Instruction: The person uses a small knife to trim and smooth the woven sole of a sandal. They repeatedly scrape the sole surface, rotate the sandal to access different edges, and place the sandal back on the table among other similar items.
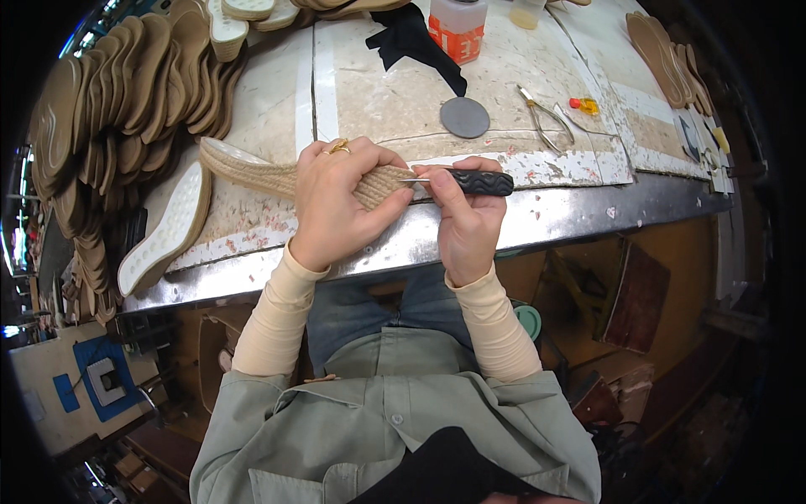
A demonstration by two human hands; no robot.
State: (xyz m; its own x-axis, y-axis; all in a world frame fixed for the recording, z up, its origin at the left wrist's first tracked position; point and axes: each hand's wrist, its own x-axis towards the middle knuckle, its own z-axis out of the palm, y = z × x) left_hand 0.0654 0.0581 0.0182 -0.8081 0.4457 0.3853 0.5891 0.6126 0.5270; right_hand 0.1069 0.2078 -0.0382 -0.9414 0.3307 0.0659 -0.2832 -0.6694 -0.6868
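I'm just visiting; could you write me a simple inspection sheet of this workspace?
Surface: worktable, white and worn, with a shiny metal front edge.
Job's things: woven-sided sole; black-handled tool, its metal tip at the sole.
Clutter: tan soles heaped at left; black cloth, grey disc, pliers beyond the hands.
Hands: left hand grips the sole; right hand holds the tool.
Cables: none clearly seen.
Surroundings: side table at lower left, dim floor area at right.

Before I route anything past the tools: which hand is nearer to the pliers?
Right. The right hand, holding the black-handled tool, is below and left of the pliers in view; the left hand is farther left, on the woven-sided sole.
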